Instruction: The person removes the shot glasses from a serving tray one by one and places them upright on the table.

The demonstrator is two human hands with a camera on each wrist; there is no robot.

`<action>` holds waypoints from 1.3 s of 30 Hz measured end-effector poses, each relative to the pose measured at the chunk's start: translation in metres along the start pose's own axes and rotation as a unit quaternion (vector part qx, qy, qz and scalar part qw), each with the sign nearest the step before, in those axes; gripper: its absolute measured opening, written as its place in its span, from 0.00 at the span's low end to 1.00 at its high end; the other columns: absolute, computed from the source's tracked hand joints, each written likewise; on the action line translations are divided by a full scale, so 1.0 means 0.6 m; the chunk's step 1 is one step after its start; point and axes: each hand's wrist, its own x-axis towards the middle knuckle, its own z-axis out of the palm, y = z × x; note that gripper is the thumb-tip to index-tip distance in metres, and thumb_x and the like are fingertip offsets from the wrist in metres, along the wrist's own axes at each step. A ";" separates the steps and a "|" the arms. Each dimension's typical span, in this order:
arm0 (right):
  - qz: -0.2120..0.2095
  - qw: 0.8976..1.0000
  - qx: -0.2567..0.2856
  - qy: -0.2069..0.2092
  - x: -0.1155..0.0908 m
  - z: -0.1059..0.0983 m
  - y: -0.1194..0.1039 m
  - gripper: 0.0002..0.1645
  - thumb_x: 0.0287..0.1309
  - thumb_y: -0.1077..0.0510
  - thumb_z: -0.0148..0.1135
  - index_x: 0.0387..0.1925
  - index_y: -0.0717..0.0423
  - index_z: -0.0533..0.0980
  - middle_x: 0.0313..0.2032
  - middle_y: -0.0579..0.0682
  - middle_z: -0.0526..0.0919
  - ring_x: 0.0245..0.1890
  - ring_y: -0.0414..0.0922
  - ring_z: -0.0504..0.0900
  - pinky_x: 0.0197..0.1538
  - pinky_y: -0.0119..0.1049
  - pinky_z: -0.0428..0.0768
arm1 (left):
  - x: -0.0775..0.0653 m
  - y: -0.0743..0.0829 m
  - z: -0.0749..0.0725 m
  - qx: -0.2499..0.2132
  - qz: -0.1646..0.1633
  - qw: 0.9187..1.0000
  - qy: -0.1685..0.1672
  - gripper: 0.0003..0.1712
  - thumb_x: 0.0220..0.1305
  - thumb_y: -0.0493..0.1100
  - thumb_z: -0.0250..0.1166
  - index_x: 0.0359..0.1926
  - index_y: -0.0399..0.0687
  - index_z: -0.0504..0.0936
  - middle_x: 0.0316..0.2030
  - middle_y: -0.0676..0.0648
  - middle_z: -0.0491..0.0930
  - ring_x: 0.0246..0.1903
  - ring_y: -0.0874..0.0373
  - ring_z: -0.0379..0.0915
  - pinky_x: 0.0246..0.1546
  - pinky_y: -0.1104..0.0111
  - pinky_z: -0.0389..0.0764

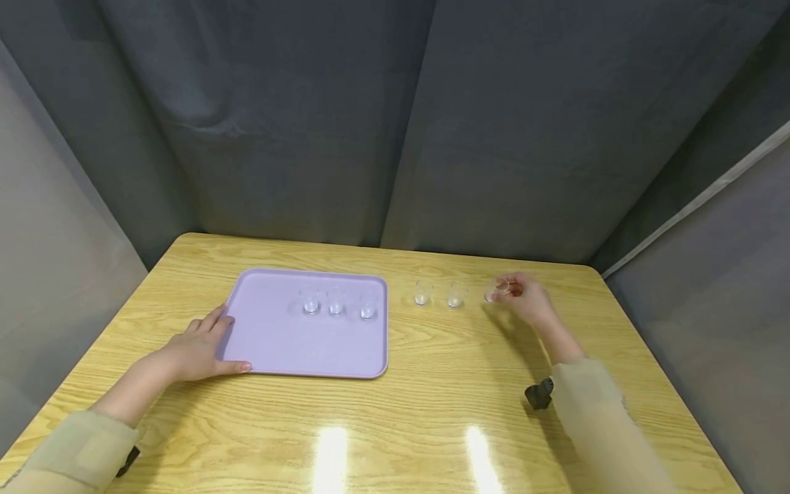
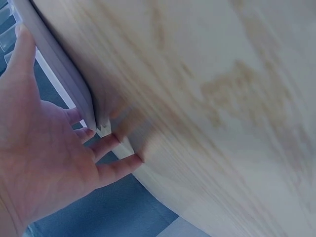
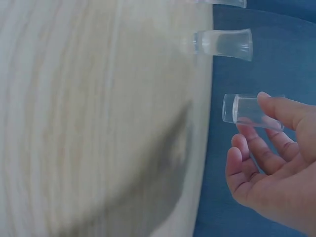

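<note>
With the thumb and fingertips of my right hand I pinch a small clear shot glass. The right wrist view shows its thick base clear of the table, pointing toward the wood. Two similar glasses, a nearer shot glass and another shot glass, stand in a row to its left. My left hand rests at the near left corner of a lilac tray, its fingers spread and fairly straight along the side, the thumb on the near rim. Three clear glasses stand toward the tray's far right.
The tray lies on a light wooden table. Dark grey curtains hang behind the far edge, with paler panels at both sides. A small black device sits at the right sleeve cuff. Bright light reflections show on the near tabletop.
</note>
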 end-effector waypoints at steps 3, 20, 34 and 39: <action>0.005 1.000 0.000 -0.008 0.005 0.008 0.012 0.26 0.62 0.55 0.61 0.58 0.62 0.69 0.53 0.64 0.75 0.53 0.58 0.72 0.49 0.48 0.73 | 0.000 0.000 -0.001 0.001 0.000 1.000 0.002 0.64 0.46 0.77 0.61 0.66 0.30 0.58 0.69 0.28 0.45 0.60 0.28 0.54 0.44 0.34 0.66; 0.016 0.999 -0.003 -0.042 0.013 0.027 0.030 0.26 0.63 0.56 0.59 0.59 0.64 0.68 0.53 0.66 0.74 0.53 0.59 0.73 0.42 0.39 0.77 | -0.001 0.005 -0.004 -0.004 -0.001 1.000 -0.001 0.64 0.46 0.76 0.61 0.66 0.29 0.57 0.69 0.28 0.45 0.60 0.29 0.54 0.45 0.36 0.67; 0.006 0.999 -0.017 -0.042 -0.001 -0.002 0.012 0.35 0.62 0.52 0.60 0.66 0.61 0.60 0.58 0.68 0.71 0.55 0.64 0.70 0.53 0.54 0.72 | 0.001 0.002 -0.001 -0.006 -0.001 1.000 -0.004 0.66 0.45 0.78 0.59 0.67 0.29 0.56 0.69 0.28 0.44 0.60 0.29 0.53 0.47 0.35 0.66; -0.014 0.999 -0.035 -0.038 -0.008 -0.017 -0.006 0.35 0.62 0.51 0.60 0.66 0.60 0.61 0.59 0.67 0.70 0.54 0.62 0.71 0.51 0.53 0.74 | 0.002 -0.001 0.001 -0.009 0.003 1.000 0.000 0.66 0.45 0.79 0.59 0.67 0.29 0.56 0.69 0.28 0.45 0.60 0.28 0.53 0.46 0.35 0.65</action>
